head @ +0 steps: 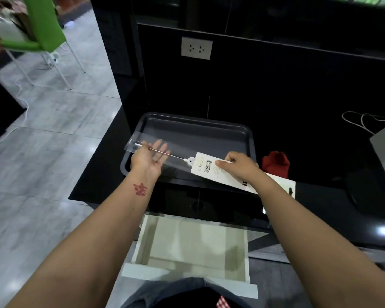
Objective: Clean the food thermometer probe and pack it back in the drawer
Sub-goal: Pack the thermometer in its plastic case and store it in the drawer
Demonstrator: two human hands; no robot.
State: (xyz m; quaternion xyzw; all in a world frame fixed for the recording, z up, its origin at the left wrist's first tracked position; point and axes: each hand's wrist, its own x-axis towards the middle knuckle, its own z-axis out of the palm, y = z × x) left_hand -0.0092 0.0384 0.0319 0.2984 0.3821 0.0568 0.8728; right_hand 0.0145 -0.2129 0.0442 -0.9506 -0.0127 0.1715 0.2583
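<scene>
Probe (176, 156): 1; hands (150, 156) (238, 166): 2; package (203, 172): 1

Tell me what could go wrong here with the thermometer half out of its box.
The thin probe seems to lie in a clear sleeve resting only on the flat fingers of your left hand; it could slip out onto the baking tray. Your right hand grips the box, so a skewed push or tug might bend the probe.

A dark baking tray (209, 127) sits on the black counter (320, 196), below a white wall socket (196, 48). A green chair (42, 25) stands on the grey tiled floor (53, 156).
</scene>
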